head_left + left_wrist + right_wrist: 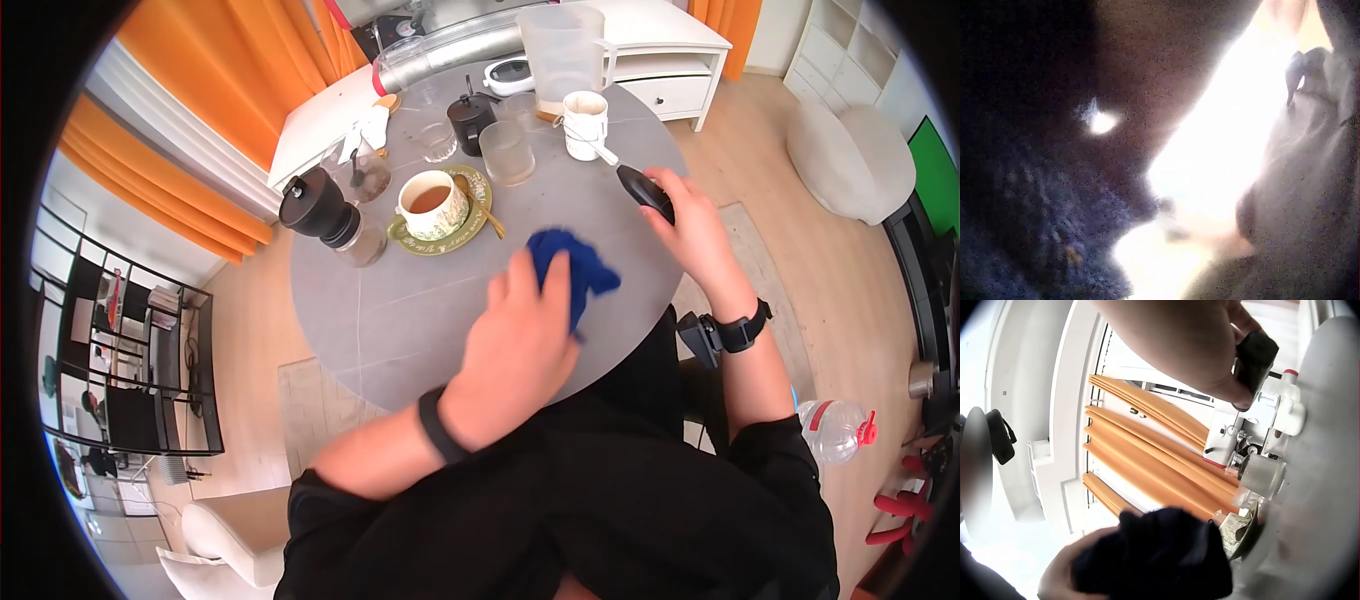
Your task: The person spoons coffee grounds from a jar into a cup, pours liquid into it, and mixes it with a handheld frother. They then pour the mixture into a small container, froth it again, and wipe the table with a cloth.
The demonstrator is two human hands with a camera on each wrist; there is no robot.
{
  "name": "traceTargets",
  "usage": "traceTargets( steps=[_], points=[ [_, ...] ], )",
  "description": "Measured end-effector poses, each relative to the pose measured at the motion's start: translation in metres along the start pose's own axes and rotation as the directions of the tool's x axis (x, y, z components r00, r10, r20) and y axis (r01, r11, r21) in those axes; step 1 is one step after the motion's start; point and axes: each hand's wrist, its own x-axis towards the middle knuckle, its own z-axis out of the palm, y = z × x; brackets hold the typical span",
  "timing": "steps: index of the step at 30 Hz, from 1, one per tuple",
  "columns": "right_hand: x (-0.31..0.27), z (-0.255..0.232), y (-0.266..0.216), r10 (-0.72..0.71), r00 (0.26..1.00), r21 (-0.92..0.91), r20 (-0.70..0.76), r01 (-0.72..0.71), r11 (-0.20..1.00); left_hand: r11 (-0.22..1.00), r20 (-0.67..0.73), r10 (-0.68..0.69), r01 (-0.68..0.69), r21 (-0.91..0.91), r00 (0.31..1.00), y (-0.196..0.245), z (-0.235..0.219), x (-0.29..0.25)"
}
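A dark blue cloth (572, 270) is gripped by my left hand (518, 335) above the near part of the grey round table (420, 320). In the right wrist view, that cloth (1160, 556) is bunched in the left hand (1063, 569). My right hand (697, 232) holds a black handle (646, 194) at the table's right side; its pale far end reaches a white cup (585, 125). Whether the two are joined, I cannot tell. In the left wrist view, blurred blue fabric (1054, 212) fills the lower left beside strong glare.
A patterned cup of brown drink (432, 205) stands on a green saucer (470, 232). Around it are a black grinder (315, 205), a frosted glass (508, 153), a black pot (472, 122) and a clear pitcher (562, 60). A large bottle (832, 430) is off the table, right.
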Motion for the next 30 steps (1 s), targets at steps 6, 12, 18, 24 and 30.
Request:
traceTargets(
  steps=[6,12,18,24,30],
  points=[
    [-0.001,-0.014,-0.003,-0.001,1.000,0.009,-0.010,0.001,1.000,0.874,-0.032,-0.117,0.118,0.471,0.993,-0.014,0.097,0.120],
    [-0.001,-0.013,-0.004,-0.013,0.999,0.057,-0.031,0.014,0.998,0.700,0.007,-0.405,0.304,0.646,0.914,-0.043,0.140,0.168],
    [0.002,-0.011,0.000,-0.016,0.999,0.053,-0.039,0.018,0.998,0.917,0.435,-0.319,0.158,0.366,0.842,-0.047,0.096,0.176],
    [0.002,-0.012,0.002,-0.028,0.998,0.042,-0.051,0.030,0.999,0.965,0.375,0.022,-0.118,0.234,0.927,-0.022,0.080,0.059],
    [0.000,-0.013,-0.003,-0.019,1.000,0.056,-0.025,0.020,0.998,0.985,0.477,-0.033,-0.053,0.165,0.878,-0.061,-0.008,-0.082]
  ],
)
